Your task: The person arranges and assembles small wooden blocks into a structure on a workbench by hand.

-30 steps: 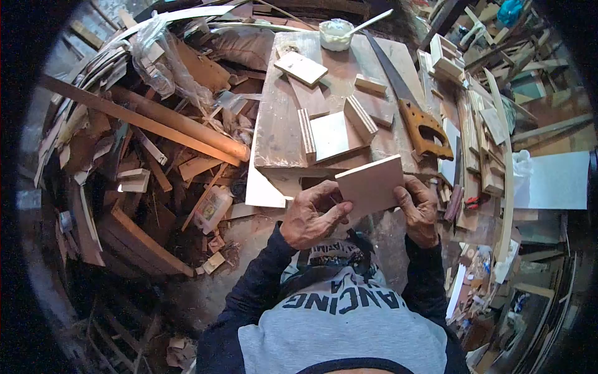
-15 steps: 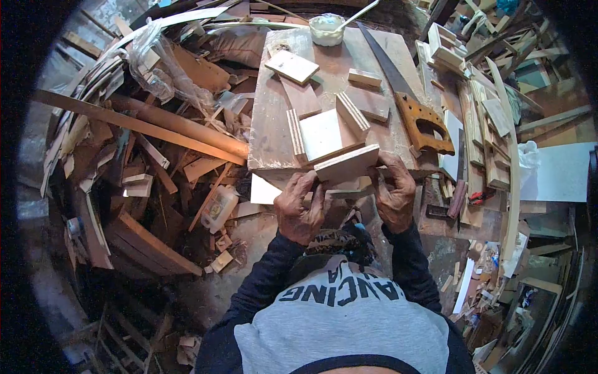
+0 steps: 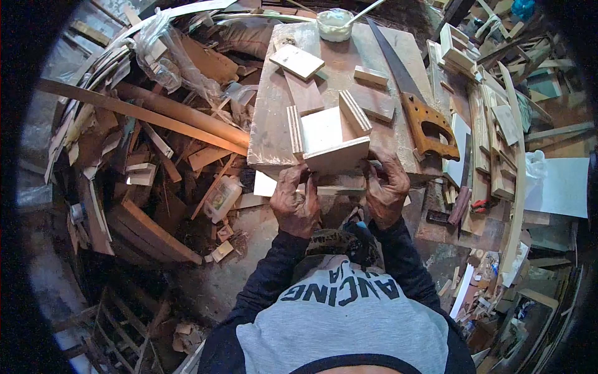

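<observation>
A small plywood box (image 3: 294, 133) with two upright sides and a pale floor sits near the front edge of the workbench (image 3: 268, 140). Across its near end stands a short wooden panel (image 3: 338, 158), right at the ends of the box's sides. My left hand (image 3: 294, 202) pinches the panel's left end between thumb and fingers. At the right end, my right hand (image 3: 387, 190) grips it the same way. Some fingertips are hidden behind the panel. A loose board (image 3: 298, 61) and a small wood block (image 3: 370, 75) lie beyond the box.
A handsaw (image 3: 430, 124) lies on the bench's right side. At the back is a tub (image 3: 334, 26) of pale paste with a stick in it. Scrap wood (image 3: 156, 230) is heaped to the left, and long strips (image 3: 492, 143) are stacked at right.
Both hands have brought the panel away from my body and squared it against the near end of the box. The whole view has shifted slightly.
</observation>
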Demonstrator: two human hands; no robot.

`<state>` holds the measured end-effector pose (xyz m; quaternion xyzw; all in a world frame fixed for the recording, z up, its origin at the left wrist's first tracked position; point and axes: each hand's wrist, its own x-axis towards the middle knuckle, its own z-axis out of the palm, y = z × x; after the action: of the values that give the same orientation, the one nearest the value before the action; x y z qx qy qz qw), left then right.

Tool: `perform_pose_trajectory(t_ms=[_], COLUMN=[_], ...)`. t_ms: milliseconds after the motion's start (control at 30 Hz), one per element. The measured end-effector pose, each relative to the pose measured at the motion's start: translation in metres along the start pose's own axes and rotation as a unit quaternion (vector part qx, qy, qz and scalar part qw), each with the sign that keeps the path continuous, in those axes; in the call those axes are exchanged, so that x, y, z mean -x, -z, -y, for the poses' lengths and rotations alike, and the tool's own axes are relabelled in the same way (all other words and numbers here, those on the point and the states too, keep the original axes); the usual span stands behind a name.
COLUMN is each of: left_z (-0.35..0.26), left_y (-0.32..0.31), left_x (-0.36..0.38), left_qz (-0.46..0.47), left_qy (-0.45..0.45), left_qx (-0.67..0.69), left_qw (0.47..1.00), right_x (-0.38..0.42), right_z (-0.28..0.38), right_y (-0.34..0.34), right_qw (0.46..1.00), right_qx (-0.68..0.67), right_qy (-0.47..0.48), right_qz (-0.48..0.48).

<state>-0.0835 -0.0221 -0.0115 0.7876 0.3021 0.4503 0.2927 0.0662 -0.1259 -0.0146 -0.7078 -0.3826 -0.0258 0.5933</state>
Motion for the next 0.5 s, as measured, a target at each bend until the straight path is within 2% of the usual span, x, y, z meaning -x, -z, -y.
perform_pose_trajectory(t_ms=[233,500], left_z=[-0.0048,-0.0079], left_y=[-0.0016,-0.0028], left_x=[-0.0013,-0.0015], left_qz=[-0.009,-0.014], left_qy=[0.022,0.019], left_qx=[0.006,-0.001], left_qw=[1.000,1.000], right_x=[0.0021,-0.0024], right_z=[0.0002,-0.0047], right_y=[0.0029,0.0018], right_qw=[0.998,0.999], right_qx=[-0.011,-0.020], right_qy=[-0.065,-0.046], right_qz=[0.005,0.009])
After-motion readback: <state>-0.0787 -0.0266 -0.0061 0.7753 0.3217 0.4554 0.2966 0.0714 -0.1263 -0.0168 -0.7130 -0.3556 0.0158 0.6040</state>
